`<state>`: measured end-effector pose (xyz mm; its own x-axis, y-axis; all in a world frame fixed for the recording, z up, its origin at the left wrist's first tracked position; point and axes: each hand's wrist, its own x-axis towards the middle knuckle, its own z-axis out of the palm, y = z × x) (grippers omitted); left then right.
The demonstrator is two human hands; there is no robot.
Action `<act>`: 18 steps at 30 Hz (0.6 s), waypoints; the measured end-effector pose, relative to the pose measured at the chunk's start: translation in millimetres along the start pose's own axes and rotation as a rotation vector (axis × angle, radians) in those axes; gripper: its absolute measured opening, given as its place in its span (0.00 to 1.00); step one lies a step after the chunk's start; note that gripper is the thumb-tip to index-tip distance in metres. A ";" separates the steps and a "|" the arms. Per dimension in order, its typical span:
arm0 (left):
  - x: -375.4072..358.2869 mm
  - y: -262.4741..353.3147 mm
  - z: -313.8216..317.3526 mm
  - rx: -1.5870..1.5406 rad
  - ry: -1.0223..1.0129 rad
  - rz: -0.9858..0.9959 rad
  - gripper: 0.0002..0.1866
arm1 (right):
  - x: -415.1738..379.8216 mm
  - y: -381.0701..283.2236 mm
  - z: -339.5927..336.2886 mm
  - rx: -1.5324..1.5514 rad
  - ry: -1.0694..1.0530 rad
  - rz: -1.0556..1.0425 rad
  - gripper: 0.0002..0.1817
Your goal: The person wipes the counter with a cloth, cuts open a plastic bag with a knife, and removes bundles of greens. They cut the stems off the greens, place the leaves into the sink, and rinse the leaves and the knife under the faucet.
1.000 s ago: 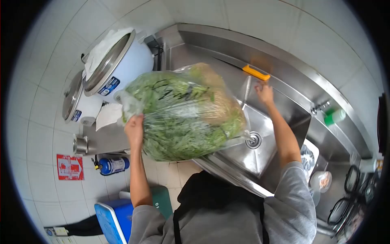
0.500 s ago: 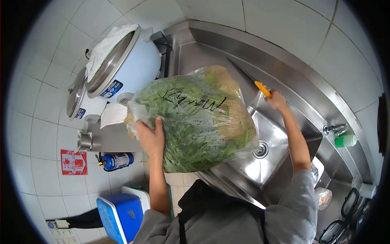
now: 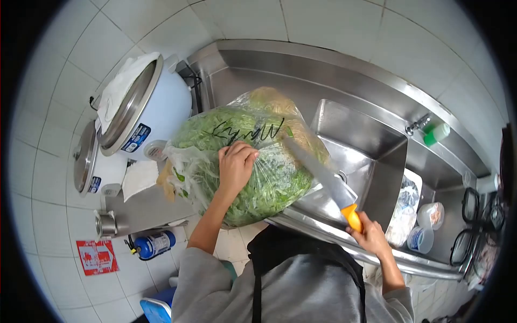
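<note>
Left of the steel sink (image 3: 344, 121), we see the bag of greens (image 3: 269, 177); across its right side in view, the knife (image 3: 323, 175) slants up-left from our right hand (image 3: 369, 234), wrapped around the handle (image 3: 353, 217). Our left hand (image 3: 237, 167) rests atop it, fingers bent, pinch unclear.

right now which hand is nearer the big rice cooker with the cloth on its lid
Left. The left hand is on the bag of greens, beside the big rice cooker; the right hand is farther off, beyond the bag, gripping the knife.
</note>
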<state>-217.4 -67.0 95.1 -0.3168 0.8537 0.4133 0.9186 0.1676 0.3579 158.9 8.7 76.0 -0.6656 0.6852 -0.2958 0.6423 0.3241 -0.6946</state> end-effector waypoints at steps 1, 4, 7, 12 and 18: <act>-1.3 1.0 0.6 -0.007 -0.003 0.019 0.06 | -14.1 -6.5 1.5 -0.092 -0.032 0.000 0.24; -3.9 -3.7 5.5 -0.056 0.027 -0.027 0.09 | -33.5 5.9 25.1 -0.230 0.018 -0.089 0.24; -6.6 0.4 5.4 -0.089 0.100 0.061 0.10 | -9.4 -3.5 46.8 -0.343 0.102 -0.115 0.24; -13.8 -1.0 -4.0 -0.162 0.333 0.216 0.12 | 72.0 -59.9 82.4 -0.211 0.216 -0.234 0.24; -5.7 7.4 -6.4 -0.041 -0.002 0.448 0.09 | 96.3 -159.4 5.5 0.029 0.502 -0.405 0.26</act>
<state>-210.3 -73.8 100.7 0.1110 0.8387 0.5331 0.9549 -0.2386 0.1765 -9.6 19.5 154.6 -0.5897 0.7363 0.3318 0.3619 0.6082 -0.7065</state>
